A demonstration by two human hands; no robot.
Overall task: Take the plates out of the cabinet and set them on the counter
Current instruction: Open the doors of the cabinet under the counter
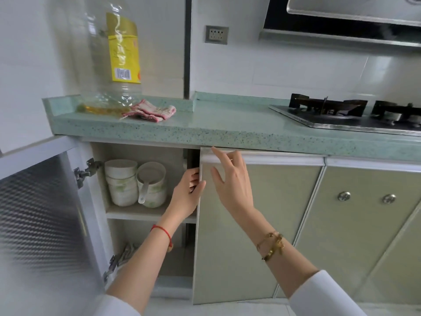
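Evidently the step in hand is opening up the cabinet (145, 179) rather than lifting anything out: the left-hand door (38, 215) stands swung wide at the lower left of the frame, while the right-hand door (250, 224) at the centre is only barely ajar, a dark gap showing along its left edge. The left hand (186, 197) reaches up from the bottom of the frame with its fingers (194, 179) curled round that free edge, thumb on the front face, gripping the door and nothing else. The right hand (232, 181) is spread open with fingers extended, its fingertips touching or nearly touching the aluminium top rail just under the counter (227, 124); it holds nothing. No plates can be made out yet: the upper shelf, left of centre, shows only two stacks of white bowls (121, 182), the nearer one holding a small scoop (144, 192), and some metal utensils lie low on the bottom shelf, so the plates are probably behind the door that is nearly shut. The next move, as I judge it, calls for pulling this door outward to the right, then reaching in. The counter's free stretch lies between the striped cloth (151, 110) beside the oil bottle (114, 60) and the gas hob (346, 115) at the right.
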